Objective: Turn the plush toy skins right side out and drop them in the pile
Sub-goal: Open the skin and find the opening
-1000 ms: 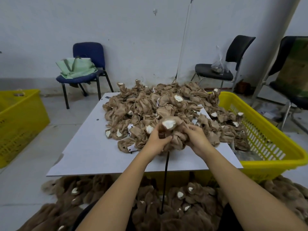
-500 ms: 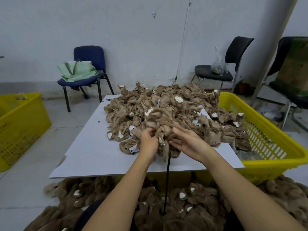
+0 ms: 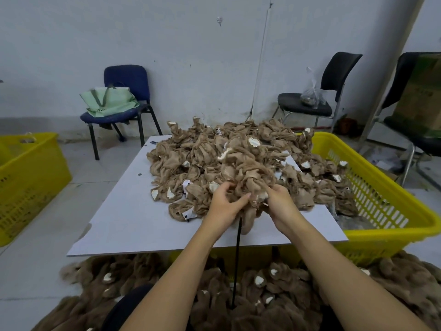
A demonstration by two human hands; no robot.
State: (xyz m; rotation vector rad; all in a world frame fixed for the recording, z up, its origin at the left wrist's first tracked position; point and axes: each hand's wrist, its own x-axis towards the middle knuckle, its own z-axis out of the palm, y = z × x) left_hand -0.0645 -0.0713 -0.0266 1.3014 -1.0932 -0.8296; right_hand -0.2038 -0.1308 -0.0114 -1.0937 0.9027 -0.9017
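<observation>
We hold one skin (image 3: 248, 187) above the board's (image 3: 133, 220) near edge, left hand (image 3: 223, 205) and right hand (image 3: 278, 204) both pinching its folds. It looks mid-turn; next we judge: push the rest through, then drop it on the pile (image 3: 274, 295) below.

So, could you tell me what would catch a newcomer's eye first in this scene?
Probably the big heap of tan plush skins on the white table, with the left hand and right hand gripping one skin at its near edge. Next, the yellow basket at the right.
</observation>
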